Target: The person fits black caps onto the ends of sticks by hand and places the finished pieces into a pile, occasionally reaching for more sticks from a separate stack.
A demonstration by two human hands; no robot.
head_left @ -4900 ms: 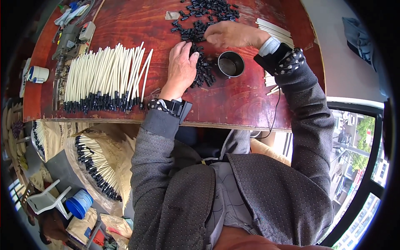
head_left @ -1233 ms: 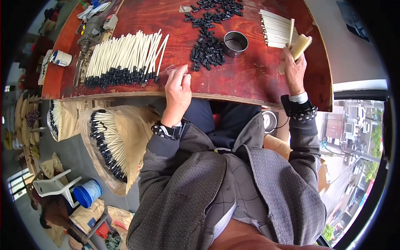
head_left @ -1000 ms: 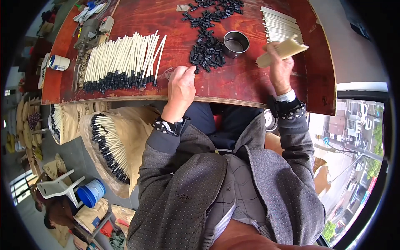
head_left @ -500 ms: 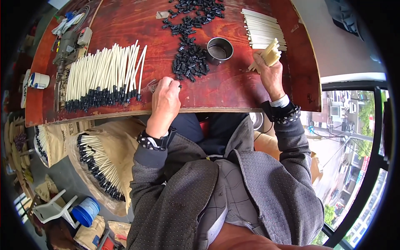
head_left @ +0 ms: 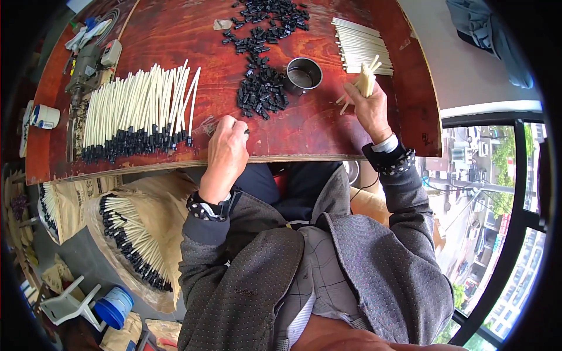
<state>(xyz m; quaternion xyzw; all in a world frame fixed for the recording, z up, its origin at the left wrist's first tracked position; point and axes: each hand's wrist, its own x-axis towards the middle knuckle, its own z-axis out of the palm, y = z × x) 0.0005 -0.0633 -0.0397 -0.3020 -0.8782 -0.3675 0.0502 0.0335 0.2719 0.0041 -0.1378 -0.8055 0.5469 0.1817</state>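
Near the table's front edge, my left hand is closed, pinching a small black plastic piece that shows at its fingertips. My right hand, farther right, grips a bunch of cream-coloured sticks; a few stick out on its left side. Between my hands and farther off lies a heap of loose black plastic pieces, with a dark metal cup touching its right side. Left of my left hand is a row of cream sticks with black ends. Beyond my right hand lie plain cream sticks.
The reddish wooden table has a raised rim on the right. A vise-like metal tool and a white tub stand at its left. Below are a sack of black-ended sticks, a white chair and a blue bucket.
The whole view has shifted slightly left. In my right hand the bunch of sticks has turned more upright, its lower ends spreading out leftward. My left hand keeps the black piece near the table edge.
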